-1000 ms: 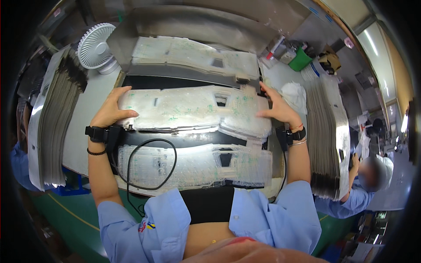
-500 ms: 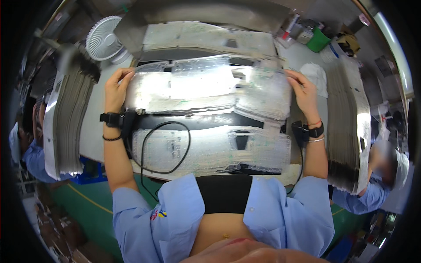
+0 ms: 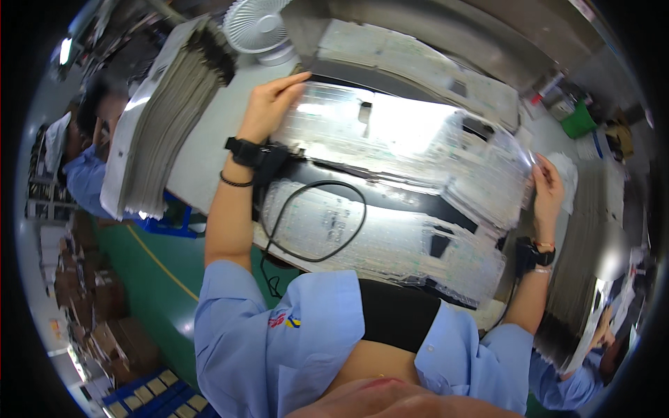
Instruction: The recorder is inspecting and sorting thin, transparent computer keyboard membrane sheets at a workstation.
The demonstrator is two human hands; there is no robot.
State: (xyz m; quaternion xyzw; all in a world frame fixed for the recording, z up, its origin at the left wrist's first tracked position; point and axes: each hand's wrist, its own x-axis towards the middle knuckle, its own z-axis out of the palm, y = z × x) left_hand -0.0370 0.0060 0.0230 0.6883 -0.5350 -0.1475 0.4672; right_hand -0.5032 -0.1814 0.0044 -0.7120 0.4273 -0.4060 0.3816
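A thin, clear, glossy plastic sheet (image 3: 411, 129) with cut-out openings stretches between my hands, above the middle stack of similar sheets. My left hand (image 3: 274, 102) pinches its left end between thumb and fingers. At the right end, my right hand (image 3: 548, 187) is closed on the sheet's edge. The middle stack (image 3: 481, 198) shows beneath the sheet, its layers slightly fanned at the right. Nearer to me lies another stack of printed clear sheets (image 3: 376, 240), and a third stack (image 3: 390, 52) lies at the back. Glare hides part of the held sheet's surface.
A black cable (image 3: 317, 259) loops over the near stack from my left wrist. Tall stacks of thin grey sheets stand at the left (image 3: 164, 125) and right (image 3: 582, 244). A white fan (image 3: 259, 28) and a green container (image 3: 578, 120) stand farther back. Other people work at both sides.
My view has turned, so the table now slants down to the right. Both hands still grip the sheet's ends, and it now looks flatter over the middle stack.
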